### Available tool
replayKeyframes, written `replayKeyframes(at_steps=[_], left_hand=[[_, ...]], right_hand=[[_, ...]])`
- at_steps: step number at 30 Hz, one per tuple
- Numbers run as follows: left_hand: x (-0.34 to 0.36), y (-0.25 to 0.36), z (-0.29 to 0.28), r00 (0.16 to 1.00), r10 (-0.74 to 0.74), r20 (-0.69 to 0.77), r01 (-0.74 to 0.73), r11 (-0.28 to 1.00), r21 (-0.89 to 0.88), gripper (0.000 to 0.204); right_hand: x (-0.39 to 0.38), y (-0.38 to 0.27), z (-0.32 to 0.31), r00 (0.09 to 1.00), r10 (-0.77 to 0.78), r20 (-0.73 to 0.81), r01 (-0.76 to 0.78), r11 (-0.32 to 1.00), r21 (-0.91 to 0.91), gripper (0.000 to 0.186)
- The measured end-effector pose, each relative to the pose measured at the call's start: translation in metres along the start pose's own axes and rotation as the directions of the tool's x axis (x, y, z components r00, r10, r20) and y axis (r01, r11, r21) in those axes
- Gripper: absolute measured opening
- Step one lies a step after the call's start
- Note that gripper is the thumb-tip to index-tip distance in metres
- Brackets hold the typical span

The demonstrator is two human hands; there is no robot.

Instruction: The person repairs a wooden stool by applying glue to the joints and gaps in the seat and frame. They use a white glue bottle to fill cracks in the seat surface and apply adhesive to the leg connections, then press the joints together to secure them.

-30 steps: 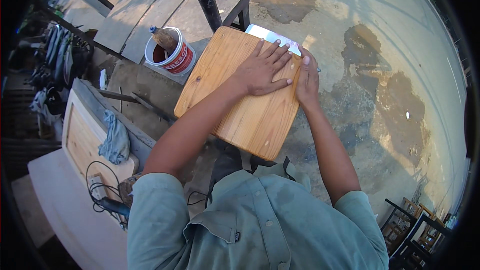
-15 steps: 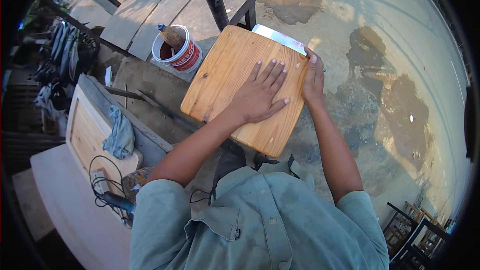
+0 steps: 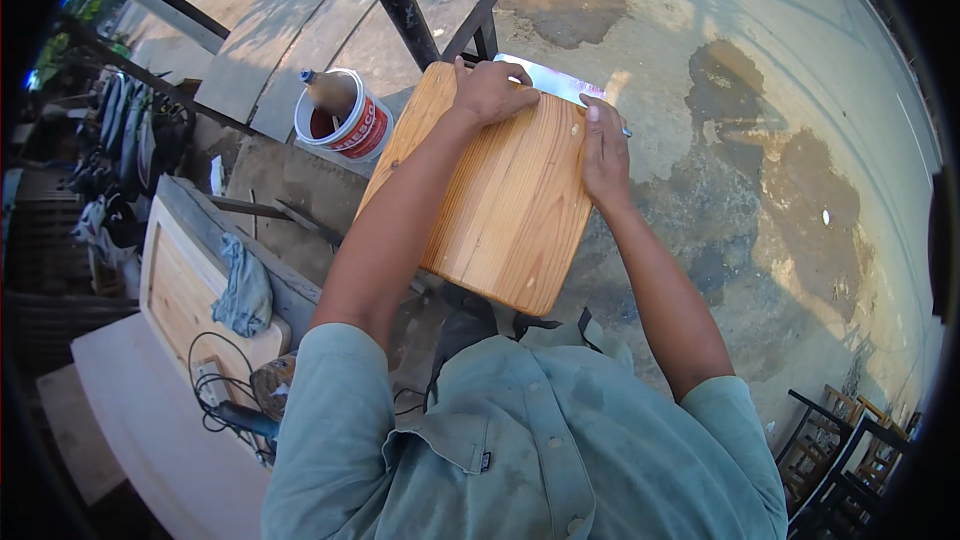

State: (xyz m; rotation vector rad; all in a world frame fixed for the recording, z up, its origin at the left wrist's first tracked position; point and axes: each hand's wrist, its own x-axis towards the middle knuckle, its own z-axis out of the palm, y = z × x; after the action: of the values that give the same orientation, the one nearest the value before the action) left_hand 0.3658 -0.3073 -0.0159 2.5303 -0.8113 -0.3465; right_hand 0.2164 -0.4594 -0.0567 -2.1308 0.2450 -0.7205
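Note:
A varnished wooden board [image 3: 510, 210] with rounded corners and visible knots lies before me at a slant. My left hand [image 3: 492, 90] curls its fingers over the far edge of the board. At the far right corner, my right hand [image 3: 606, 152] grips the side edge, thumb on top; a ring shows on one finger. A shiny silver strip [image 3: 560, 80] sticks out past the far edge, between both hands. What holds the board up is hidden beneath it.
Left of the board, a white-and-red bucket [image 3: 362, 132] holds a blurred brush-like tool. A grey table [image 3: 290, 30] and a black post [image 3: 395, 0] stand beyond. Lower left are a pale panel [image 3: 175, 270], blue cloth [image 3: 243, 290] and corded power tool [image 3: 245, 418].
My left hand has moved from lying flat on the board's middle to its far edge, fingers now curled. My right hand keeps to the right edge. The view has shifted slightly.

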Motion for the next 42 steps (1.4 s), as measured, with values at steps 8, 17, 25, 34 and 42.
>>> replayKeyframes(at_steps=[8,17,25,34,42], left_hand=[[0.024,0.006,-0.012,0.978,-0.148,0.147,0.151,0.989,-0.009,0.045],[-0.021,0.003,-0.009,0.986,-0.135,0.102,0.121,0.984,0.133,0.095],[-0.096,-0.006,-0.004,0.996,-0.076,0.035,0.073,0.993,0.092,0.097],[-0.186,-0.003,-0.006,0.999,-0.036,0.013,0.035,0.997,0.071,0.089],[-0.261,-0.006,0.012,0.995,0.096,-0.027,-0.090,0.980,0.178,0.075]], right_hand=[[-0.002,-0.003,0.000,1.000,-0.011,-0.029,0.011,1.000,0.002,0.044],[-0.001,-0.002,0.001,0.999,-0.013,-0.035,0.013,1.000,0.002,0.044],[-0.002,0.003,0.003,0.998,-0.055,-0.044,0.055,0.998,0.002,0.044],[-0.002,0.002,0.004,1.000,-0.006,-0.022,0.007,1.000,0.030,0.046],[-0.005,-0.007,0.000,0.992,0.007,0.126,0.024,0.969,-0.245,0.051]])
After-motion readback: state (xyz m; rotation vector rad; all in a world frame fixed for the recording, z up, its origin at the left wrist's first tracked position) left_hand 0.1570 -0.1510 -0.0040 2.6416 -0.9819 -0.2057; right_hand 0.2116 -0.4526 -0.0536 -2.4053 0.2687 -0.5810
